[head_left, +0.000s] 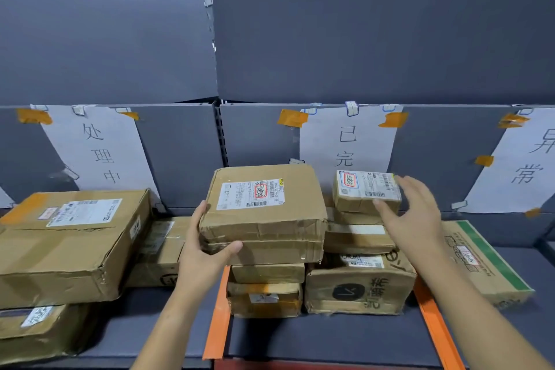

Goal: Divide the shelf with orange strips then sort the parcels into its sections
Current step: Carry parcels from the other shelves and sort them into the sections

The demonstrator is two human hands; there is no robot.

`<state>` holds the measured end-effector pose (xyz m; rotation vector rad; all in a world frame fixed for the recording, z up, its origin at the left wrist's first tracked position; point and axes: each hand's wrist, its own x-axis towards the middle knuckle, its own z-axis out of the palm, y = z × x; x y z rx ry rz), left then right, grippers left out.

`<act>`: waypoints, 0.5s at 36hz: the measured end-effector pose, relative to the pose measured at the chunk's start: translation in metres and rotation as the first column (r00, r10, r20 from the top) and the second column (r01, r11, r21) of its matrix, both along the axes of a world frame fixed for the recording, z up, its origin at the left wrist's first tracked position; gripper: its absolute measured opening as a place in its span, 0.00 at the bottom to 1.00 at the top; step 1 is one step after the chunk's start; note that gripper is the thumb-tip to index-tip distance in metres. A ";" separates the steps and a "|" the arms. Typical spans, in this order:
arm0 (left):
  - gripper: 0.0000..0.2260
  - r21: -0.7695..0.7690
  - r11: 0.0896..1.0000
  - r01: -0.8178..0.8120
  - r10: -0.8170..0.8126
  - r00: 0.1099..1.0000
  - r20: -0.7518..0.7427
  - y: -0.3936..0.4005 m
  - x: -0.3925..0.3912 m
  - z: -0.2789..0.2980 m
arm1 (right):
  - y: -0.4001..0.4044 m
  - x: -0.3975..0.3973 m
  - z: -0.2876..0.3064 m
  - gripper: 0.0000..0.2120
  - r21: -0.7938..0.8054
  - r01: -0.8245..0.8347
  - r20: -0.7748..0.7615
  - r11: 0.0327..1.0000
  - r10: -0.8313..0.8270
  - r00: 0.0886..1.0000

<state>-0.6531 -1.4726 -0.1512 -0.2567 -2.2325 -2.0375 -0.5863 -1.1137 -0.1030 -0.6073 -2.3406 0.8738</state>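
Left hand (207, 237) grips the labelled parcel (264, 213) atop the middle stack; right hand (411, 213) hovers, grip wide.

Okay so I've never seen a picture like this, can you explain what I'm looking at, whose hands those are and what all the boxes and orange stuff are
This is one wide picture from a camera worn on a person's head, looking down at their own hands. No machine here. A grey shelf holds cardboard parcels. Two orange strips run front to back, dividing it into sections, each under a paper sign taped to the back wall. The left hand grips a labelled box on top of the middle stack. The right hand is open, fingers by a small box, holding nothing.
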 end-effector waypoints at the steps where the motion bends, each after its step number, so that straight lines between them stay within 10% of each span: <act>1: 0.44 0.002 1.000 0.006 -0.006 1.000 0.005 0.001 -0.001 0.000 | -0.010 0.002 -0.001 0.29 0.016 -0.008 -0.031 1.000 0.009 0.999; 11: 0.46 0.003 0.999 0.048 -0.048 0.998 0.045 0.000 -0.007 -0.001 | -0.090 0.005 -0.013 0.34 -0.142 -0.362 0.156 0.921 0.382 0.911; 18: 0.40 -0.044 0.997 0.057 -0.055 0.998 0.044 0.002 -0.013 -0.001 | -0.110 -0.006 -0.032 0.27 -0.234 -0.320 0.170 0.918 0.363 0.916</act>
